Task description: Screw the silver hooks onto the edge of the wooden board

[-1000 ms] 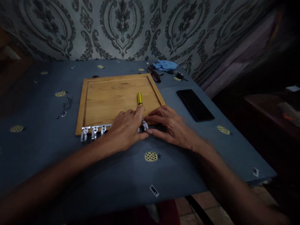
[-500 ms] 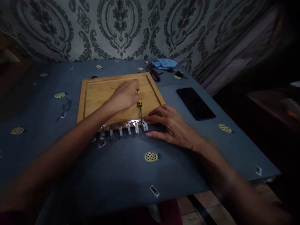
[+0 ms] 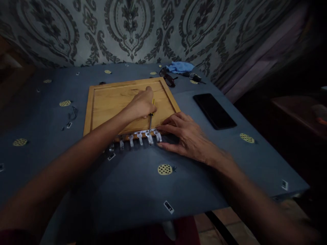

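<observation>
My left hand (image 3: 143, 103) is closed around a small yellow-handled screwdriver (image 3: 150, 121), its handle mostly hidden by the fingers. The screwdriver's tip meets the second hook from the right on a silver metal hook rail (image 3: 139, 135), which runs along the near edge of a framed wooden board (image 3: 107, 102). At the board's near right corner, my right hand (image 3: 186, 135) grips the edge, with fingers on the frame and the thumb in front, beside the rail's end hook (image 3: 157, 135). My left forearm covers part of the board.
A black phone (image 3: 214, 111) lies right of the board. Behind it are dark-framed glasses (image 3: 168, 79), a blue cloth (image 3: 180, 67) and keys (image 3: 196, 78). A small clear piece (image 3: 73, 113) sits to the left. The table (image 3: 122, 194) has a blue-grey patterned cover.
The screwdriver's tip has shifted left from the end hook to the hook beside it. My left hand has turned and moved slightly toward me; my right hand stays at the corner.
</observation>
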The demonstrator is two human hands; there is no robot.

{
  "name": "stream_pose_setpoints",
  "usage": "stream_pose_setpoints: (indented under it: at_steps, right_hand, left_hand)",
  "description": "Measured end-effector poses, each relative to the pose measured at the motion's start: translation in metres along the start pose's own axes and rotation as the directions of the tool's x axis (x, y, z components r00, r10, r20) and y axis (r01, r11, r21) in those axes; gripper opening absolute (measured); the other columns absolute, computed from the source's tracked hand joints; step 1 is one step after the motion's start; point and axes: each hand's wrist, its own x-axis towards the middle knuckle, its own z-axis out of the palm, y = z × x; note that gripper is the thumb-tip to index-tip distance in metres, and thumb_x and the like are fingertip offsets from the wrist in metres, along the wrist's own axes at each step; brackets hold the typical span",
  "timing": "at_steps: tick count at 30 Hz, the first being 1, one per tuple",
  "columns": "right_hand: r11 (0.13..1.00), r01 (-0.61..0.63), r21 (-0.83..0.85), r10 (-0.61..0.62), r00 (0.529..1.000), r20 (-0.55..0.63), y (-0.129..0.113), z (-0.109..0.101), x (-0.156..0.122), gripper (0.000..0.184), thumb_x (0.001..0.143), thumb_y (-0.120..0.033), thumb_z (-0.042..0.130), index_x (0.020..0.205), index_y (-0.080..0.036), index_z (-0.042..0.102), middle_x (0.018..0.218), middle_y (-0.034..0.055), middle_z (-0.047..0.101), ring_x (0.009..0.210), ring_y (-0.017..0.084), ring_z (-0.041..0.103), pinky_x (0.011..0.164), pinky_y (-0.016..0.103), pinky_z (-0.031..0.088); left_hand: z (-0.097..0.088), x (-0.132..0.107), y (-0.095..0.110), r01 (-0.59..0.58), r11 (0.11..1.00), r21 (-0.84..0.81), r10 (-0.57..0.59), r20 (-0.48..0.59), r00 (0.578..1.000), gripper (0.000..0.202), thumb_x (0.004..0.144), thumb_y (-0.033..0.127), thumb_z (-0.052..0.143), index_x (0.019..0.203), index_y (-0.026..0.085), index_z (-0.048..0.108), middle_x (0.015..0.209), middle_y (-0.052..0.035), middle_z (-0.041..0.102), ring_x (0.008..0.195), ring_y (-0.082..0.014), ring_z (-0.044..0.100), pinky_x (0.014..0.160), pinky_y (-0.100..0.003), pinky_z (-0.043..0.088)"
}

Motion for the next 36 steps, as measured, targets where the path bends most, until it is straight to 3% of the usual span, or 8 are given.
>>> stream_pose_setpoints:
  at_steps: [5, 11, 15, 19, 23, 29, 32, 36]
  right_hand:
    - [1.0, -0.01, 0.001, 0.01, 1.0, -0.005, 0.0, 0.0, 0.0, 0.051, 0.096, -0.061, 0.058, 0.119, -0.018, 0.074, 0.109, 0.0148, 0.069, 0.104, 0.031, 0.058, 0.091, 0.051, 0.05]
    - [1.0, 0.007, -0.011, -0.007, 1.0, -0.023, 0.002, 0.002, -0.001, 0.054, 0.097, -0.063, 0.055, 0.119, -0.018, 0.074, 0.107, 0.0149, 0.069, 0.102, 0.032, 0.058, 0.09, 0.051, 0.051]
    - [1.0, 0.015, -0.007, -0.015, 1.0, -0.027, 0.002, 0.003, -0.001, 0.055, 0.097, -0.063, 0.053, 0.118, -0.017, 0.075, 0.107, 0.015, 0.069, 0.102, 0.032, 0.059, 0.091, 0.051, 0.051]
    - [1.0, 0.013, 0.005, -0.013, 1.0, -0.028, 0.002, 0.002, -0.001, 0.056, 0.098, -0.064, 0.052, 0.117, -0.017, 0.074, 0.107, 0.0148, 0.07, 0.103, 0.032, 0.059, 0.092, 0.051, 0.051]
    - [1.0, 0.019, 0.019, -0.019, 1.0, -0.023, 0.002, 0.001, -0.001, 0.057, 0.098, -0.064, 0.051, 0.117, -0.016, 0.074, 0.104, 0.0139, 0.07, 0.1, 0.03, 0.059, 0.091, 0.049, 0.05]
    - [0.999, 0.034, 0.012, -0.034, 0.998, -0.045, 0.002, 0.003, -0.002, 0.051, 0.097, -0.059, 0.058, 0.116, -0.015, 0.074, 0.104, 0.014, 0.07, 0.1, 0.031, 0.059, 0.091, 0.05, 0.051]
    - [1.0, 0.024, 0.017, -0.024, 0.999, -0.035, 0.001, 0.002, -0.001, 0.049, 0.097, -0.057, 0.059, 0.116, -0.014, 0.074, 0.105, 0.0142, 0.07, 0.101, 0.03, 0.059, 0.091, 0.049, 0.052]
    - [1.0, 0.017, 0.024, -0.017, 1.0, -0.022, 0.0, 0.001, -0.001, 0.047, 0.096, -0.057, 0.06, 0.115, -0.016, 0.073, 0.106, 0.0134, 0.071, 0.102, 0.03, 0.06, 0.094, 0.05, 0.051]
  left_hand:
    - [0.004, 0.01, -0.009, 0.061, 0.985, -0.164, -0.055, 0.04, 0.998, 0.043, 0.077, 0.009, 0.067, 0.119, 0.013, 0.06, 0.063, 0.0006, 0.064, 0.059, -0.0234, 0.071, 0.06, -0.037, 0.062]
    - [-0.018, -0.005, -0.011, 0.028, 0.902, -0.43, -0.04, -0.019, 0.999, 0.014, 0.087, 0.007, 0.058, 0.098, 0.016, 0.062, 0.066, 0.0014, 0.06, 0.061, -0.0132, 0.068, 0.064, -0.029, 0.063]
    - [-0.045, -0.043, -0.004, -0.111, 0.842, -0.527, 0.012, -0.188, 0.982, 0.005, 0.092, 0.013, 0.059, 0.093, 0.017, 0.058, 0.08, 0.0005, 0.063, 0.07, -0.011, 0.068, 0.067, -0.026, 0.063]
    - [-0.067, -0.082, 0.002, -0.335, 0.784, -0.522, 0.12, -0.403, 0.907, 0.012, 0.089, 0.016, 0.065, 0.085, 0.021, 0.055, 0.088, -0.0004, 0.06, 0.08, -0.0145, 0.068, 0.066, -0.028, 0.064]
    - [-0.078, -0.105, 0.007, -0.489, 0.771, -0.408, 0.3, -0.444, 0.844, 0.012, 0.091, 0.019, 0.065, 0.086, 0.025, 0.056, 0.1, 0.0012, 0.066, 0.09, -0.0161, 0.07, 0.071, -0.032, 0.065]
    - [-0.067, -0.106, 0.007, -0.55, 0.734, -0.399, 0.381, -0.429, 0.819, 0.022, 0.085, 0.01, 0.068, 0.087, 0.023, 0.05, 0.085, 0.0013, 0.066, 0.076, -0.0148, 0.07, 0.068, -0.031, 0.061]
    - [-0.056, -0.102, 0.004, -0.616, 0.7, -0.361, 0.458, -0.434, 0.775, 0.026, 0.084, 0.013, 0.068, 0.1, 0.024, 0.05, 0.081, 0.0013, 0.069, 0.076, -0.0185, 0.072, 0.065, -0.033, 0.059]
    - [-0.045, -0.103, 0.004, -0.623, 0.73, -0.281, 0.483, -0.432, 0.762, 0.031, 0.089, 0.016, 0.065, 0.116, 0.024, 0.051, 0.087, 0.0, 0.07, 0.079, -0.0175, 0.072, 0.063, -0.03, 0.058]
